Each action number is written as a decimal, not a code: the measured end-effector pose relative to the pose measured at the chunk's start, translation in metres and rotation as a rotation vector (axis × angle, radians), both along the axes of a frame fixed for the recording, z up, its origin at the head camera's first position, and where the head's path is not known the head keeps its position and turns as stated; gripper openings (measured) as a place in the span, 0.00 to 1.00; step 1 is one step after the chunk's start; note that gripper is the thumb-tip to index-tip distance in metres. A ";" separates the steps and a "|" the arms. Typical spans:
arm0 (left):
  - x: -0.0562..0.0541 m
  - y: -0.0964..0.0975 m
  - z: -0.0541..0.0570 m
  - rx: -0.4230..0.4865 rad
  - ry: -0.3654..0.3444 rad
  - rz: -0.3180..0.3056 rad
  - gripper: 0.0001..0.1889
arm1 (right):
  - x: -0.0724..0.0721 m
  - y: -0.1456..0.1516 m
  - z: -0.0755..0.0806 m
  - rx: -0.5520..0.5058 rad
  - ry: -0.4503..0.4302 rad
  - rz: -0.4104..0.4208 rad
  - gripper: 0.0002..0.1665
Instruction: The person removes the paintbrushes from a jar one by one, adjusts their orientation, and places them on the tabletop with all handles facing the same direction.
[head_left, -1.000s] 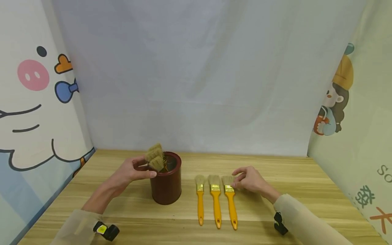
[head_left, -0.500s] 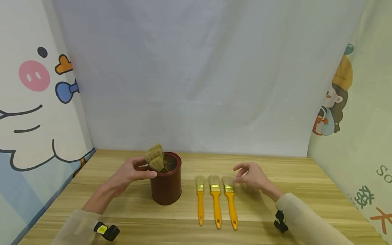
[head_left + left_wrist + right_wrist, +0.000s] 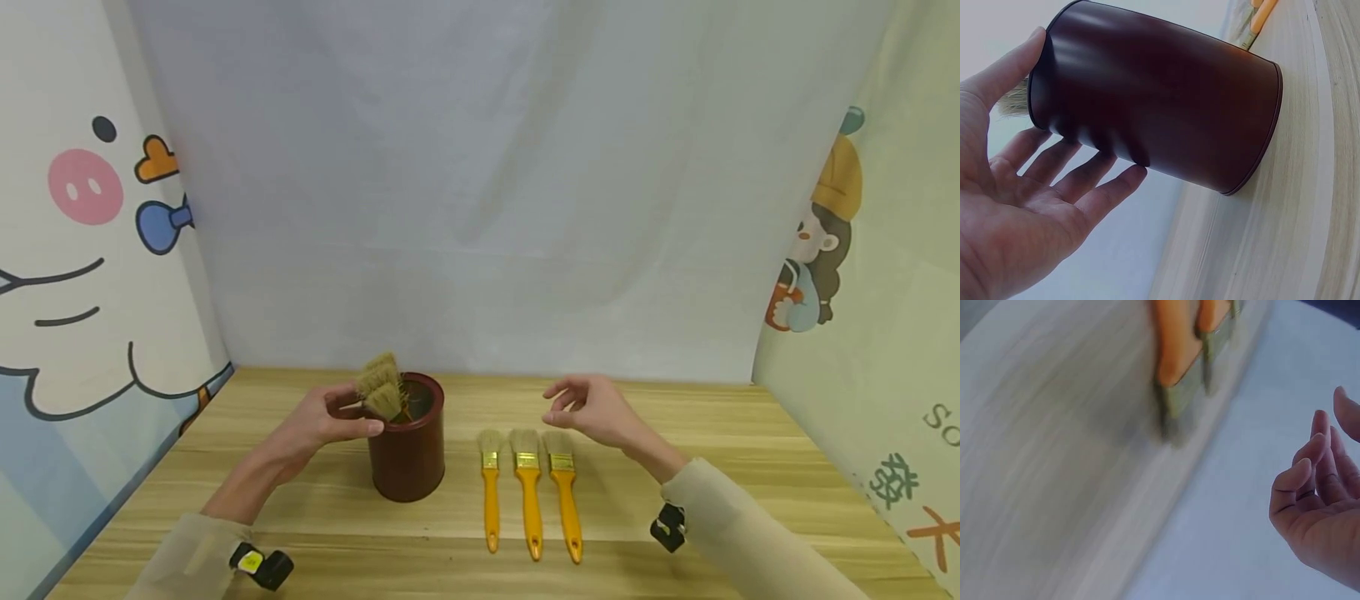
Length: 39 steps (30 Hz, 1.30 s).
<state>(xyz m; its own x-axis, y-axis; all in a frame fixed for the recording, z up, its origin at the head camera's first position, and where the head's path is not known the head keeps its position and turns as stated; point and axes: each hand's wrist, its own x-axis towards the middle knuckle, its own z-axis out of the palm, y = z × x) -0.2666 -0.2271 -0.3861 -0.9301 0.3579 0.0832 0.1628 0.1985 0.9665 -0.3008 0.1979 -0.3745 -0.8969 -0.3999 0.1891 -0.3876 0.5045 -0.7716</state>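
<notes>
A dark red cylindrical canister [image 3: 408, 467] stands upright on the table, left of the middle. Bristle heads of paintbrushes [image 3: 380, 385] stick up from it, leaning on its left rim. My left hand [image 3: 330, 417] holds the canister's upper left side, thumb at the rim and fingers along the wall in the left wrist view. Three paintbrushes with orange handles lie side by side to the right: a narrow one [image 3: 491, 500], a wider middle one [image 3: 531, 508] and a right one [image 3: 568, 508]. My right hand [image 3: 592, 408], fingers loosely bent, hovers over the right brush's bristles, holding nothing.
The wood-grain table [image 3: 337, 550] reaches back to a pale grey curtain [image 3: 480, 208]. Printed cloth walls with cartoon figures [image 3: 82, 208] stand at left and right.
My right hand has come away from the right brush's bristles, rising and shifting back and to the left. The left hand, canister and brushes stay where they were.
</notes>
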 end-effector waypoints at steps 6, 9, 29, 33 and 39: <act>0.000 0.000 0.000 0.001 0.007 0.000 0.41 | 0.005 -0.032 0.011 -0.016 0.060 0.091 0.14; 0.000 0.000 0.000 0.003 0.010 -0.003 0.40 | 0.008 -0.050 0.017 -0.021 0.102 0.139 0.14; 0.000 0.001 -0.001 0.039 0.009 -0.033 0.36 | 0.011 -0.147 0.032 -0.020 0.233 0.320 0.13; -0.001 0.001 -0.002 0.044 0.015 -0.035 0.36 | 0.008 -0.154 0.031 -0.014 0.225 0.324 0.13; -0.005 0.001 -0.004 0.031 0.035 -0.034 0.34 | 0.006 -0.162 0.032 -0.018 0.192 0.323 0.13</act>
<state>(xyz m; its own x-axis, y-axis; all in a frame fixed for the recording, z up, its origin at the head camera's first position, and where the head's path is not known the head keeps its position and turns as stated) -0.2713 -0.2264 -0.3901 -0.9137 0.3858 0.1276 0.2032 0.1620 0.9656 -0.2943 0.0356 -0.3426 -0.6729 -0.6513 0.3508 -0.6626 0.3198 -0.6773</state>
